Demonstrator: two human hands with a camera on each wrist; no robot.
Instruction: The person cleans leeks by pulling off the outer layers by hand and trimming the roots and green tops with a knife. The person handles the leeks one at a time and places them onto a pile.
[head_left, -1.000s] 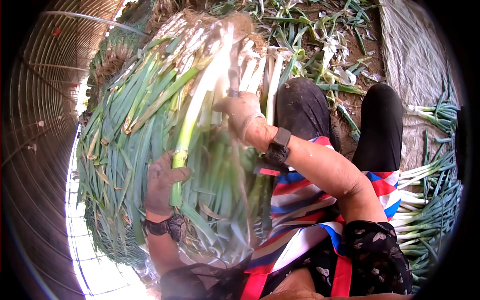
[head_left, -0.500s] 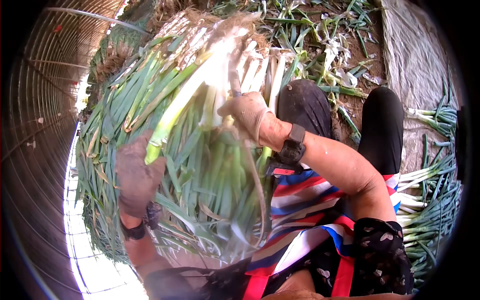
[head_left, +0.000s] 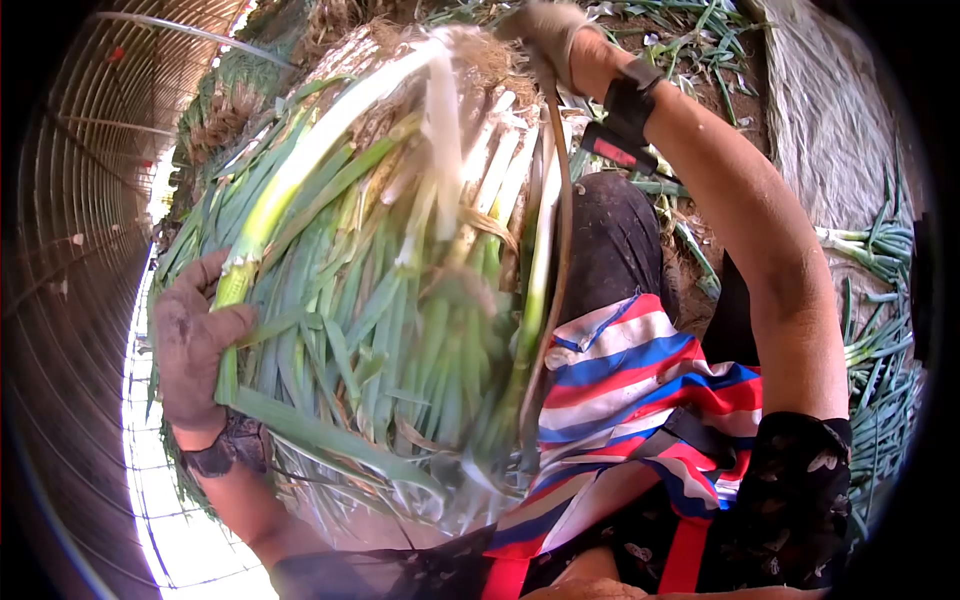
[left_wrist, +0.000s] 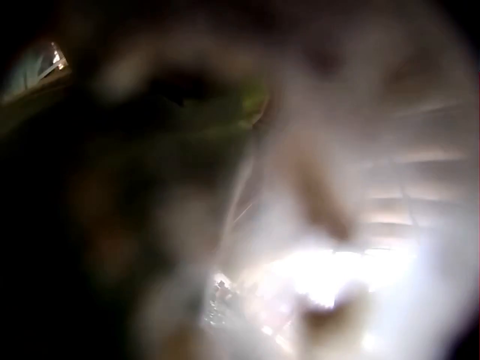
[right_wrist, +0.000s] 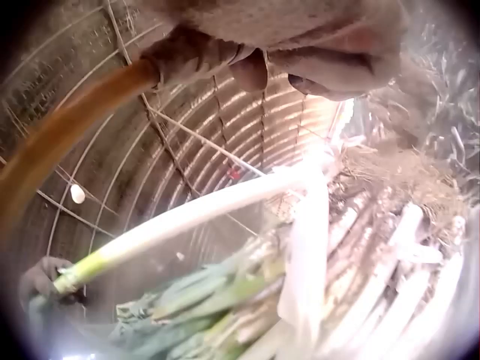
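In the head view my gloved left hand (head_left: 195, 350) grips a long leek (head_left: 280, 185) by its green part, on the left over the pile. Its white shaft slants up to the roots, and a loose white skin (head_left: 441, 140) hangs from that end. My gloved right hand (head_left: 550, 45) is at the top, beyond the root end. In the right wrist view its fingers (right_wrist: 251, 71) curl round the end of a brown hose (right_wrist: 75, 124). The tip of what it holds is hidden. The left wrist view is too blurred to show the hand.
A large pile of leeks (head_left: 330, 330) lies in front, roots at the far end. Trimmed leaves litter the soil ahead. To the right, more leeks (head_left: 885, 370) lie along a grey sheet (head_left: 835, 110). A ribbed tunnel wall (head_left: 80, 250) curves on the left.
My left hand has moved left with the leek, whose white skin now hangs loose. My right hand has moved up and away with the hose, past the root end.
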